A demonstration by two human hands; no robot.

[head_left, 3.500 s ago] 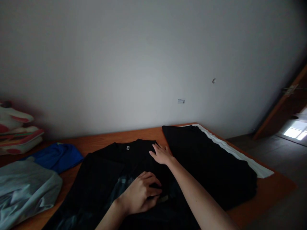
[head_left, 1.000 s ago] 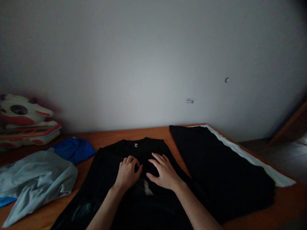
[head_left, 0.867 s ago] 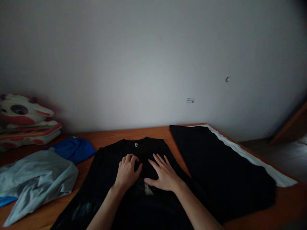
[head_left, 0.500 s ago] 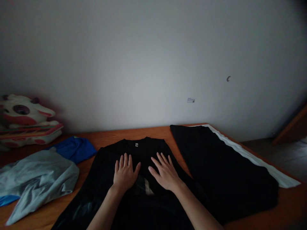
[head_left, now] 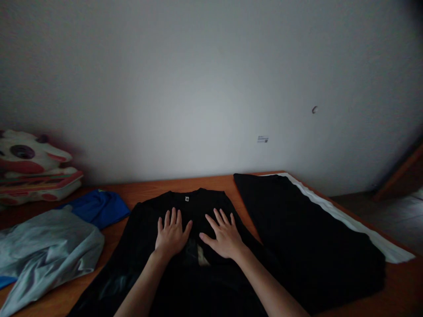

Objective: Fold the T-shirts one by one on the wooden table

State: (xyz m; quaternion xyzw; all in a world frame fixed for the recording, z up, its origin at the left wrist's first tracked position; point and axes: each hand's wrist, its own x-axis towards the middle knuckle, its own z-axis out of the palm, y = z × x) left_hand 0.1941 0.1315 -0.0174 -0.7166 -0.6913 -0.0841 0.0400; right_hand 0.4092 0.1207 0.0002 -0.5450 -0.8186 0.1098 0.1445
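Note:
A black long-sleeved top (head_left: pixel 198 204) lies spread on the wooden table (head_left: pixel 205 181), its collar toward the wall and a small label inside the neck. My left hand (head_left: pixel 172 233) rests flat on the left part of its chest, fingers spread, holding nothing. On the right part of the chest lies my right hand (head_left: pixel 223 234), also flat with its fingers apart. Between the two hands a dark and beige print shows on the fabric. The lower part of the top is dark and partly hidden by my forearms.
Right of the top lie black garments (head_left: pixel 307 237) over a white cloth (head_left: pixel 350 223). At left are a crumpled grey garment (head_left: pixel 56 246), a blue one (head_left: pixel 102 207) and a cow-shaped toy keyboard (head_left: pixel 36 169). A wall (head_left: pixel 198 110) rises behind the table.
My right hand has shifted slightly left and up over the top, closer to my left hand. Both hands stay flat. The view has moved a little.

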